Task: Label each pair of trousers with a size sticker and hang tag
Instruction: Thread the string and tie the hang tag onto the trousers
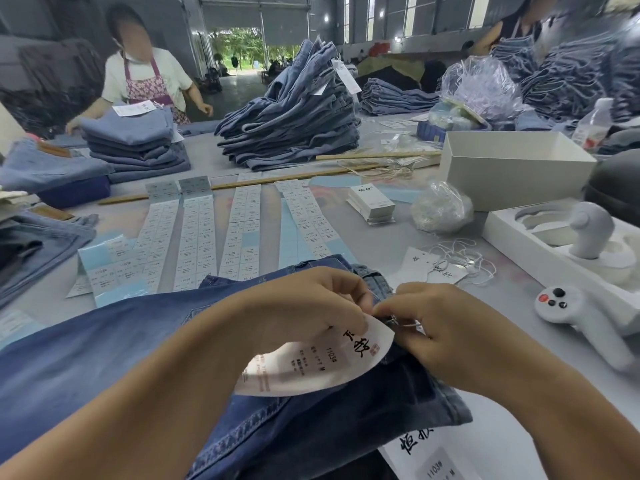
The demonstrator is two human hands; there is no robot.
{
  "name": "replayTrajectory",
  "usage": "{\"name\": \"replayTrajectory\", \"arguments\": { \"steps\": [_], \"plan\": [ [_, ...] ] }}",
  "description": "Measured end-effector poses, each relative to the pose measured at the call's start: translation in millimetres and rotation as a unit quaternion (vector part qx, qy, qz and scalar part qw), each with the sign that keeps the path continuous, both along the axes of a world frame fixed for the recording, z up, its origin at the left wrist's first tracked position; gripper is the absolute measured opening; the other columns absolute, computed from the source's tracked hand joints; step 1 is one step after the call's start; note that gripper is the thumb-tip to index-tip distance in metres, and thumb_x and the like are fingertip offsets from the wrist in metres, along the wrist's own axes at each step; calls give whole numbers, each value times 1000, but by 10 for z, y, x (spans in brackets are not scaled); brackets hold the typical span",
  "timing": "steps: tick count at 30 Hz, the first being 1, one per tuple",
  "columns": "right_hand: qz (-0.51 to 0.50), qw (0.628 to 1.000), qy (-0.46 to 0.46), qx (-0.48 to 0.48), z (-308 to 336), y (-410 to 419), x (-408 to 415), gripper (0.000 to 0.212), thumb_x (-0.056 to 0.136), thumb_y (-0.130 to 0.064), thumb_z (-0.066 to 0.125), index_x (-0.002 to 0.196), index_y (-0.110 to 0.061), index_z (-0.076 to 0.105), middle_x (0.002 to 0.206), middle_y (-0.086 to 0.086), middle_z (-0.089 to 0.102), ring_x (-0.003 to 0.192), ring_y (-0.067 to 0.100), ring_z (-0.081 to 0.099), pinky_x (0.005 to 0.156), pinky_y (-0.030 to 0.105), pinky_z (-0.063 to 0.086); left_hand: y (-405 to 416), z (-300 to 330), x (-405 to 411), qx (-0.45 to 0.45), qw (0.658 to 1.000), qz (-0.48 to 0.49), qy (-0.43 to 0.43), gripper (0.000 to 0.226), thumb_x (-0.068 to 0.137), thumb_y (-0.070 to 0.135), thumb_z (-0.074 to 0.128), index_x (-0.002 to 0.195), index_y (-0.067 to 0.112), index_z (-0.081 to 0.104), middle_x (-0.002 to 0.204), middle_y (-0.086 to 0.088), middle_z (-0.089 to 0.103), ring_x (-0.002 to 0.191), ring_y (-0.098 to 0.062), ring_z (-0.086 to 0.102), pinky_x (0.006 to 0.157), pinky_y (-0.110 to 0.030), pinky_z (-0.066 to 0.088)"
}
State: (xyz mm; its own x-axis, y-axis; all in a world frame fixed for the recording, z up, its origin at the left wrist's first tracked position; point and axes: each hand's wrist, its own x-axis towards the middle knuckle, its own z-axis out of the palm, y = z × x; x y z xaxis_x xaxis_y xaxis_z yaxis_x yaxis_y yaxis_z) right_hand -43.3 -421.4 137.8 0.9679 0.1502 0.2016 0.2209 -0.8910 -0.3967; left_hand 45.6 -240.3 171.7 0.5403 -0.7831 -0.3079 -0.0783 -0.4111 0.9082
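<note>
Dark blue denim trousers [104, 348] lie flat in front of me. A white hang tag [322, 362] with black characters and a size sticker reading 1103 curves over them. My left hand [311, 306] pinches the tag's top edge. My right hand [446, 327] pinches the tag's thin string at the trousers' waistband, fingertips nearly touching the left hand's. Strips of size stickers [197, 237] lie in rows just beyond the trousers. Loose hang tags with strings [446, 268] sit to the right.
A pile of folded jeans [298, 123] stands mid-table, more stacks [135, 143] at left by a person in an apron. A white box [512, 168], a tag pack [372, 202], a plastic bag [441, 209], a white controller [568, 310] and another tag [433, 459] are at right.
</note>
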Motion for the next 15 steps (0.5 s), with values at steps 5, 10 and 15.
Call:
{"name": "replayTrajectory", "arguments": {
  "steps": [5,10,15],
  "plan": [
    [29,999,-30,3,-54,-24,-33,8,93,-25,61,92,-31,67,85,-21,53,76,4,52,66,25,44,50,11,27,-21,1000,-5,13,16,72,10,64,65,24,62,112,-37,60,87,-30,55,80,-44,39],
    [6,991,-133,-31,-123,63,-28,15,91,-26,50,88,-17,62,83,-9,58,61,18,54,52,31,42,63,-29,117,-21,1000,4,10,10,77,6,61,76,15,60,76,-15,66,64,-17,62,57,-22,47],
    [-1,981,-193,-31,-136,111,3,15,91,-25,54,85,-14,62,79,-5,60,51,24,53,42,34,43,12,-63,95,38,998,19,-48,18,69,18,57,82,24,68,74,1,65,66,-13,60,64,-27,47]
  ]
}}
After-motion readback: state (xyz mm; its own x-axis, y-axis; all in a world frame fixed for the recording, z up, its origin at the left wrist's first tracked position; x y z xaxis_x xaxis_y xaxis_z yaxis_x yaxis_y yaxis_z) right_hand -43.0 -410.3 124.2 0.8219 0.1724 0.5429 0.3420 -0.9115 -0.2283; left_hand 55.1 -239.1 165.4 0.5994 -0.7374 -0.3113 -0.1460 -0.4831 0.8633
